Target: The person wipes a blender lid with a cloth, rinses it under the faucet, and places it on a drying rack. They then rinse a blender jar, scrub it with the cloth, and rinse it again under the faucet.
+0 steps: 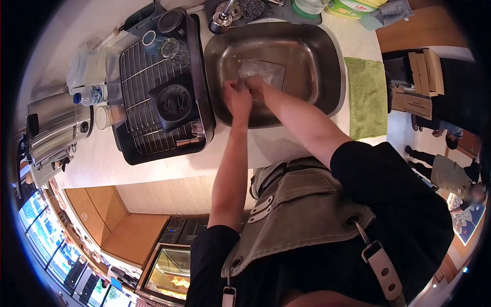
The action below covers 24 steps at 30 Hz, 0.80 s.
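A clear, square-cornered plastic container [273, 71] is held tilted low in the metal sink [327, 77]. My left hand [237, 99] grips its near left edge, with the fingers wrapped round the rim. My right hand [258, 88] is over the container, its fingers curled down against the clear plastic. What those fingers hold, if anything, is hidden from above. Small yellowish bits lie on the sink floor beyond the container.
Left of the sink stands a black dish rack [135, 97] with cups, glassware and a black square part [175, 102]. A green cloth [367, 97] lies to the right. The faucet [221, 21], a dark scrubber [251, 9] and a yellow-green tub [353, 7] line the back.
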Each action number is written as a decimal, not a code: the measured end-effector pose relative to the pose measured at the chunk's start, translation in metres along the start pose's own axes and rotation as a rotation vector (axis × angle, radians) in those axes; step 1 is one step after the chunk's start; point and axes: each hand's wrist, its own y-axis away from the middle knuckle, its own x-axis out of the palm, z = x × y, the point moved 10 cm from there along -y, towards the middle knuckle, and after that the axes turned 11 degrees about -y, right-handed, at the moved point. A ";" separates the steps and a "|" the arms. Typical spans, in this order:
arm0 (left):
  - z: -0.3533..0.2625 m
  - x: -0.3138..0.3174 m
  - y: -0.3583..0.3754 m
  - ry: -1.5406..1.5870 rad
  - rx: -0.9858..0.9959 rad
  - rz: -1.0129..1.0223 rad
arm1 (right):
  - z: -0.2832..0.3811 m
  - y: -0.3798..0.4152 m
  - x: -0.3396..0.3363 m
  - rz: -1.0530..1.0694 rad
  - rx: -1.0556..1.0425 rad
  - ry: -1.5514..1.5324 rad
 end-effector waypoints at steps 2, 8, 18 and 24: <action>-0.019 -0.005 -0.019 -0.023 0.022 0.096 | 0.008 0.013 0.011 0.119 -0.003 0.360; -0.026 0.030 -0.071 0.315 0.314 0.410 | -0.039 -0.033 0.017 0.136 0.017 0.298; 0.014 0.028 -0.062 0.281 -0.037 0.291 | 0.008 0.001 0.045 0.103 -0.685 1.492; 0.030 0.010 -0.041 0.265 -0.148 -0.036 | 0.038 0.027 -0.002 -0.235 -0.178 0.961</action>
